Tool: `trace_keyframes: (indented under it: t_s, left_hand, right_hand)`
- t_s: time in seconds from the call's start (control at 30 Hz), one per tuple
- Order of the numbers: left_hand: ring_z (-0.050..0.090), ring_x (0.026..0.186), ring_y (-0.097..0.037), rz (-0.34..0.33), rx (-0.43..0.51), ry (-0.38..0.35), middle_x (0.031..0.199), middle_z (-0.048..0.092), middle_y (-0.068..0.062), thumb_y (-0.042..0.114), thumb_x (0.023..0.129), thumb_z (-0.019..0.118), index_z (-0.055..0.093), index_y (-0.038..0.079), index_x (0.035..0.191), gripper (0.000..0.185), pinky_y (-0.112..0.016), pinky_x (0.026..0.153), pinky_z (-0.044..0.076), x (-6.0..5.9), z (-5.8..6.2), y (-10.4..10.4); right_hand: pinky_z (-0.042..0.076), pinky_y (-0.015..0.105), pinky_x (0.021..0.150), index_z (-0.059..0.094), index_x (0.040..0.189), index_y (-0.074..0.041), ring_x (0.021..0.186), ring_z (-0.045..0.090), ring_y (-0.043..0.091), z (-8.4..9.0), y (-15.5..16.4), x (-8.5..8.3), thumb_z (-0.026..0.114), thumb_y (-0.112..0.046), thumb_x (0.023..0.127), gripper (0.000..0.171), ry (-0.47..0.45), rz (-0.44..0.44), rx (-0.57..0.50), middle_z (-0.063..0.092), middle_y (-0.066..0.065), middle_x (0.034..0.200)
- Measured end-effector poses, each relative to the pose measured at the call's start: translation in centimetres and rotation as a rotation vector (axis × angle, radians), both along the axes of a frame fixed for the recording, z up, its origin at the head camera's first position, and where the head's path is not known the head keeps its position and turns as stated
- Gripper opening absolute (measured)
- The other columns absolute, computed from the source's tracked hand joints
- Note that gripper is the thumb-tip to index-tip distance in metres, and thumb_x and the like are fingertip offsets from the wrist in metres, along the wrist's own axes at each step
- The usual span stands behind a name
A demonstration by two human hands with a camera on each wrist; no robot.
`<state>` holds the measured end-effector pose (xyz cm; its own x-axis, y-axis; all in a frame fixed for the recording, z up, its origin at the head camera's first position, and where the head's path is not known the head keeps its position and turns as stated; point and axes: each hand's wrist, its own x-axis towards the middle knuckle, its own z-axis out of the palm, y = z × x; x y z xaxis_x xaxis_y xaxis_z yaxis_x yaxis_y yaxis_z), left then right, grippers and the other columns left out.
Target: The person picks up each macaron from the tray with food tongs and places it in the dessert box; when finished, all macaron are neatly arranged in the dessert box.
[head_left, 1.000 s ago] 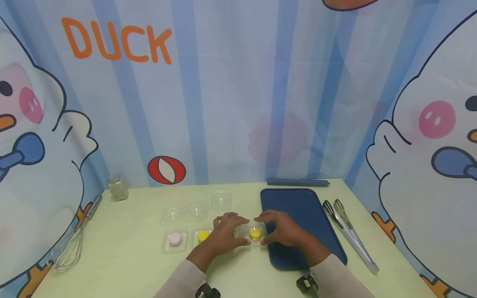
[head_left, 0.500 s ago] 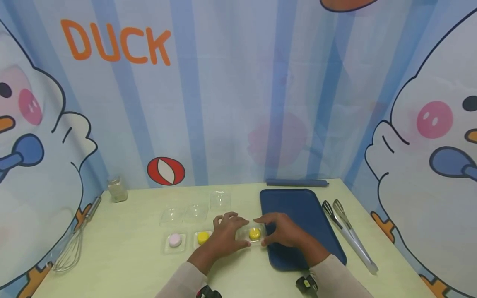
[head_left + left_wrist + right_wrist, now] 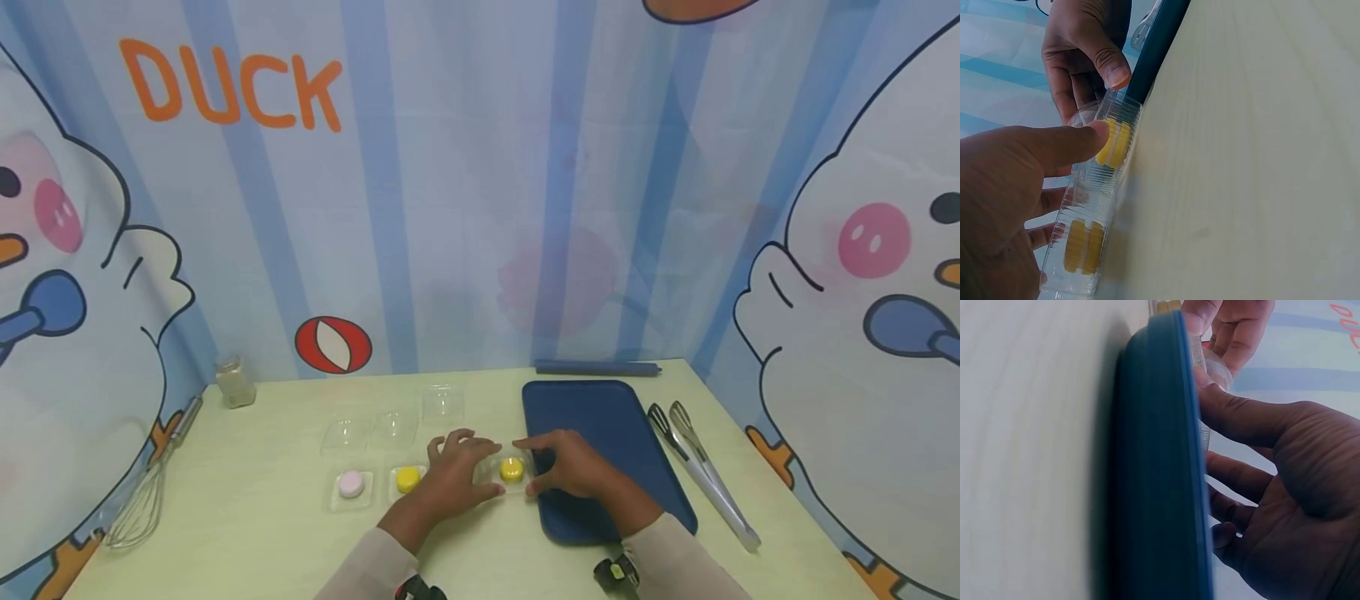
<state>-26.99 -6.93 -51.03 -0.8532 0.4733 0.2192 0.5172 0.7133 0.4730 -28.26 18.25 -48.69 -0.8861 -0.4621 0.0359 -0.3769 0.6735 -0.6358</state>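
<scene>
A clear plastic box (image 3: 491, 468) with a yellow macaron (image 3: 512, 470) inside lies between the two hands, beside the blue tray (image 3: 600, 417). My left hand (image 3: 453, 477) holds its left side, the thumb at the near edge and the index finger at the far edge. On the opposite side my right hand (image 3: 573, 467) pinches the box in the same way, its wrist above the tray. In the left wrist view the left thumb (image 3: 1082, 147) overlaps the macaron's box. Another boxed yellow macaron (image 3: 408, 479) sits left of the left hand, partly hidden by it.
A boxed pink macaron (image 3: 351, 484) is further left. Behind stand three clear plastic pieces (image 3: 442, 406). Tongs (image 3: 705, 475) lie right of the tray, a rolling pin (image 3: 600, 368) behind it. A whisk (image 3: 146, 492) and a small jar (image 3: 236, 383) are at the left.
</scene>
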Motion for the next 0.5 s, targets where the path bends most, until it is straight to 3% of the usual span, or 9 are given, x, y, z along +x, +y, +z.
trace_keyframes:
  t_s: [0.27, 0.5]
  left_hand:
    - [0.047, 0.151, -0.045, 0.008, 0.001, 0.015, 0.148, 0.07, -0.01, 0.031, 0.092, 0.088, 0.069, 0.013, 0.144, 0.059, -0.082, 0.12, 0.022, 0.12, 0.05, -0.03]
    - [0.045, 0.152, -0.045, 0.009, -0.011, 0.014, 0.148, 0.07, -0.01, 0.032, 0.092, 0.088, 0.069, 0.014, 0.145, 0.06, -0.081, 0.118, 0.025, 0.04, 0.1, -0.03]
  right_hand:
    - [0.053, 0.068, 0.112, 0.072, 0.145, -0.012, 0.143, 0.06, 0.048, -0.39, 0.22, -0.21, 0.098, -0.022, 0.082, 0.069, -0.012, 0.01, -0.032, 0.069, 0.02, 0.149]
    - [0.054, 0.067, 0.111, 0.072, 0.144, -0.01, 0.141, 0.062, 0.048, -0.48, 0.3, -0.4, 0.094, -0.029, 0.088, 0.064, 0.015, 0.032, -0.043, 0.07, 0.019, 0.148]
